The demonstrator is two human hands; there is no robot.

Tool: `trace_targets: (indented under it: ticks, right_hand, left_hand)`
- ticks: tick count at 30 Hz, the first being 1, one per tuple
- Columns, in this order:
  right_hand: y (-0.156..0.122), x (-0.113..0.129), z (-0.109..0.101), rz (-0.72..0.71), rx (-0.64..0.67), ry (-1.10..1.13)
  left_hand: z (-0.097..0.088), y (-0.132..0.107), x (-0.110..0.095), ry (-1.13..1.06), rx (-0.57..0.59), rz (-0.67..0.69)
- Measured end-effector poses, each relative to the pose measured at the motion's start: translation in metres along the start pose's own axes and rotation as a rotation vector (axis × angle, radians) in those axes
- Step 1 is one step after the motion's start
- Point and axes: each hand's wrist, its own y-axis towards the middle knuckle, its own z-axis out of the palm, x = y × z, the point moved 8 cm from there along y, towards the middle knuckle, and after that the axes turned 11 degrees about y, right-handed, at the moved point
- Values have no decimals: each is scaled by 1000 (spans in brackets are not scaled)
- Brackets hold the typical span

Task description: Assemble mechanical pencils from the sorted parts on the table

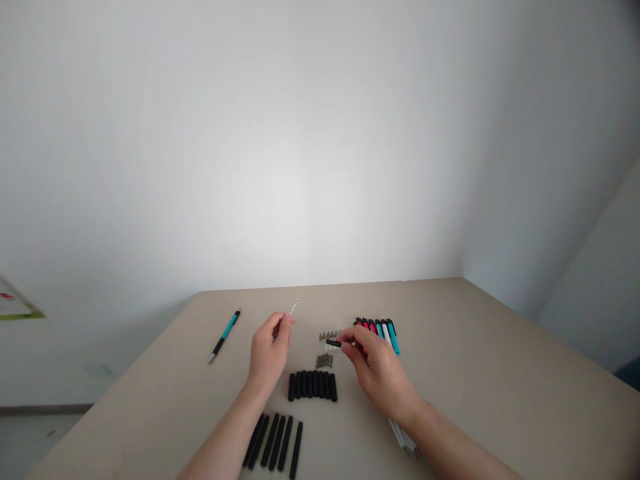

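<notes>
My left hand (270,350) is closed in a pinch on a thin white pen refill (294,306), whose narrow end points up and away from me. A bit of something dark shows between its fingers; the rest is hidden. Between thumb and fingertips, my right hand (377,367) grips a short black tube (333,343), its free end pointing left. The two held parts are apart. Below the right fingertips lie small springs (325,361) and a row of small grey metal parts (329,335). Nearer me is a row of short black grip sleeves (313,385).
A blue and black pen (225,337) lies at the left of the beige table (450,347). Coloured pen barrels (385,331) lie behind my right hand. White refills (404,440) sit under my right forearm, longer black tubes (280,443) beside my left. A wall stands behind.
</notes>
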Motion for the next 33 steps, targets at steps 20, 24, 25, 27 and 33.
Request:
trace_targets:
  ticks: [20, 24, 25, 27, 33]
  right_hand:
    - [0, 1, -18, -126, -227, -11]
    - [0, 4, -19, -147, -230, -7]
    - [0, 5, -19, -149, -229, -5]
    - [0, 6, -18, -153, -222, 4]
    - [0, 12, -15, -188, -182, 36]
  left_hand:
    - [20, -23, -33, 222, 285, 289]
    - [20, -24, -38, 280, 302, 337]
    - [21, -25, -39, 292, 307, 347]
    - [21, -26, -42, 309, 321, 362]
    - [21, -30, -48, 334, 343, 390]
